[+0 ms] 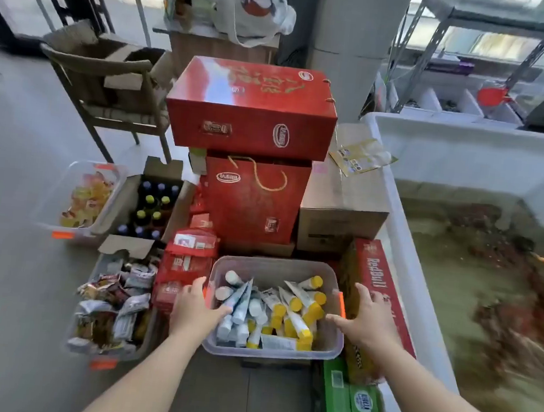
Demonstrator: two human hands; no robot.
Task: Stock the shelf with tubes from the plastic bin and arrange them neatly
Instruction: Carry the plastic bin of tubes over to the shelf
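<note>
None of the stocking had begun, as far as this view showed: every tube in sight lay loose in the clear plastic bin, which sat on the floor among other stock. Tubes were jumbled, some with white caps toward the left, some with yellow caps toward the right, crossing one another at odd angles. Left hand was at the bin's left wall, fingers loosely spread, thumb side reaching over the rim toward the nearest tubes; whether it already touched the plastic could not be told for certain. Right hand was beside the right wall by the orange latch, fingers spread and relaxed, holding nothing. Judgement: both hands looked set to take the bin by its sides and lift it, so the step in hand was fetching, not shelving. A metal rack stood well apart at upper right; whether that was the intended shelf could not be told. Around the bin: stacked red gift boxes behind, a snack-packet bin just left, a carton of bottles farther left, a Red Bull case just right. Left to do: carry, place every tube, straighten rows.
</note>
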